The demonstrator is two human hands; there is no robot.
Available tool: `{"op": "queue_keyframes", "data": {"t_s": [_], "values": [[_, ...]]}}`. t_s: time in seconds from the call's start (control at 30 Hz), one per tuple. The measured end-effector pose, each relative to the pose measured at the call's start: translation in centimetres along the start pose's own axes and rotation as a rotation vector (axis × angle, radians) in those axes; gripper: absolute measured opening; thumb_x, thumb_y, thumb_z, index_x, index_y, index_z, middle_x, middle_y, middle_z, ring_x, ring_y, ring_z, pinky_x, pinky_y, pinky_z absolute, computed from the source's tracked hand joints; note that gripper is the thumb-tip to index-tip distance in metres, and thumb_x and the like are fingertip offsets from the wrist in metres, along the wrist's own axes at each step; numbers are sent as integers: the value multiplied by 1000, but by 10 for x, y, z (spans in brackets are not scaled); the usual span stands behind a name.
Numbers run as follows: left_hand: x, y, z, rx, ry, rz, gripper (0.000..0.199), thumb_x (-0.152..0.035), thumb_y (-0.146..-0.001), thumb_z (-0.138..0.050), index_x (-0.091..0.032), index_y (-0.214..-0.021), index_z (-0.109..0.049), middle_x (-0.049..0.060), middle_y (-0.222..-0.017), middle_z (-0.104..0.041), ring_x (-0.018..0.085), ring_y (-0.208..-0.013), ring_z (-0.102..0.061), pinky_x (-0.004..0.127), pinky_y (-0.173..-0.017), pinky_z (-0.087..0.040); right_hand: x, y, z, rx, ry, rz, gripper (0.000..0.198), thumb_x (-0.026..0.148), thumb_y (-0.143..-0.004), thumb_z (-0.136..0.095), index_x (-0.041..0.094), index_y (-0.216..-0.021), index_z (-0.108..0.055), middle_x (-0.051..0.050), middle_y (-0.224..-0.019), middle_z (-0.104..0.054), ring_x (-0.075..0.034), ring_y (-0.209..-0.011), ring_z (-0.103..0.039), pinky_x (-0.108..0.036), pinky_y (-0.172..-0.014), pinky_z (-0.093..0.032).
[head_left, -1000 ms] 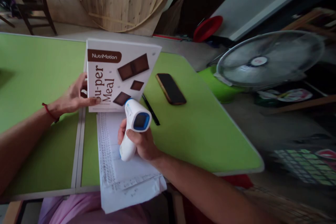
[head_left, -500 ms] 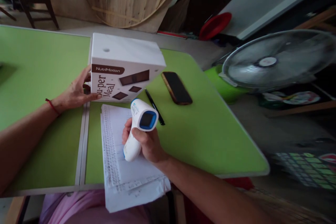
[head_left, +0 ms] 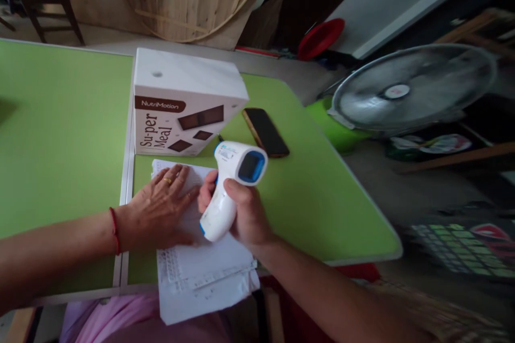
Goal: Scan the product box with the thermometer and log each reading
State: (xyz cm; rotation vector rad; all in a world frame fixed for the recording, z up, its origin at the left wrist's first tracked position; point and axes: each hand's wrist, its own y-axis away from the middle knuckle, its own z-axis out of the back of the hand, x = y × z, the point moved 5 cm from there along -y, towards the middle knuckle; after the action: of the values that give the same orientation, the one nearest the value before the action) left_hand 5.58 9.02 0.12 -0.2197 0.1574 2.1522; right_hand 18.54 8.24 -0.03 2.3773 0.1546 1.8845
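My right hand (head_left: 245, 209) is wrapped round the handle of a white and blue infrared thermometer (head_left: 225, 198), its dark screen turned toward me. Under it lie several sheets of paper (head_left: 209, 278) with writing, hanging over the table's near edge. Flat on these sheets, fingers stretched out, rests my left hand (head_left: 164, 203). A white NutriMotion box (head_left: 189, 86) stands upright just beyond both hands. Behind the thermometer, a pen (head_left: 219, 138) is mostly hidden.
The green folding table (head_left: 330, 214) has a metal seam left of the papers. A phone (head_left: 266, 133) lies right of the box. Past the table's right edge stands a fan (head_left: 414, 88), with a red basin (head_left: 322, 38) farther back and a chair (head_left: 48, 5) at the far left.
My left hand has let go of the box and come down onto the papers. My right hand has shifted the thermometer slightly up and right, covering most of the pen.
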Motion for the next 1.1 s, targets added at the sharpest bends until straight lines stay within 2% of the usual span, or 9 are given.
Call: {"op": "queue_keyframes", "data": {"t_s": [0.07, 0.13, 0.27, 0.4, 0.53, 0.73, 0.93, 1.03, 1.1], "values": [[-1, 3, -6, 96, 13, -7, 109, -77, -68, -75, -19, -151, -37, 27, -161, -21, 52, -148, -19, 67, -117, -28, 17, -2, 15, 43, 197, -32, 41, 56, -73, -70, 20, -91, -58, 3, -57, -58, -14, -49, -52, -27, -46, -42], [1, 6, -5, 126, 24, -25, 105, -77, -67, -76, -22, -150, -41, 28, -162, -15, 53, -149, -13, 69, -118, -23, 28, -8, 35, 56, 373, -63, 40, 51, -72, -72, 18, -92, -62, 1, -61, -61, -15, -53, -56, -28, -50, -43], [6, 11, -3, 85, 46, -51, 103, -73, -68, -79, -21, -150, -43, 31, -160, -16, 52, -150, -14, 70, -118, -23, 27, -23, 64, 159, 741, -80, 28, 44, -68, -71, 17, -77, -64, -2, -66, -65, -16, -61, -59, -29, -59, -46], [8, 14, -5, 12, 61, -83, 104, -75, -67, -78, -20, -149, -44, 31, -160, -17, 52, -150, -14, 72, -118, -23, 19, -41, 86, 37, 1126, -62, 35, 41, -68, -71, 16, -93, -73, -6, -85, -72, -21, -73, -64, -30, -64, -48], [9, 16, -8, -30, 69, -88, 106, -75, -66, -79, -16, -148, -45, 35, -158, -17, 54, -148, -16, 72, -116, -26, 19, -56, 87, 46, 1349, 53, 45, 42, -68, -76, 17, -105, -75, -9, -92, -71, -25, -85, -67, -31, -69, -51], [5, 21, -8, -55, 48, -107, 102, -75, -72, -74, -12, -147, -45, 38, -156, -19, 55, -147, -19, 74, -113, -28, 30, -62, 90, 94, 1394, 185, 45, 43, -69, -76, 19, -107, -75, -10, -100, -70, -25, -88, -67, -34, -76, -55], [-2, 24, -9, -24, -2, -115, 95, -70, -81, -67, -6, -146, -44, 39, -155, -22, 54, -147, -19, 74, -114, -29, 37, -87, 118, -127, 1293, 218, 28, 40, -81, -63, 19, -94, -76, -11, -99, -73, -24, -83, -69, -39, -79, -56], [-3, 24, -11, -22, 6, -119, 96, -73, -81, -65, -6, -147, -43, 38, -155, -22, 54, -147, -19, 74, -114, -28, 27, -99, 120, -142, 1386, 207, 20, 34, -78, -66, 22, -91, -75, -10, -96, -74, -26, -84, -69, -40, -78, -55], [-3, 23, -11, -26, 16, -117, 97, -73, -80, -65, -6, -147, -43, 37, -156, -22, 53, -148, -19, 74, -116, -26, 23, -100, 119, -135, 1415, 234, 24, 29, -78, -65, 23, -99, -75, -9, -93, -74, -27, -84, -69, -41, -77, -55]]}}
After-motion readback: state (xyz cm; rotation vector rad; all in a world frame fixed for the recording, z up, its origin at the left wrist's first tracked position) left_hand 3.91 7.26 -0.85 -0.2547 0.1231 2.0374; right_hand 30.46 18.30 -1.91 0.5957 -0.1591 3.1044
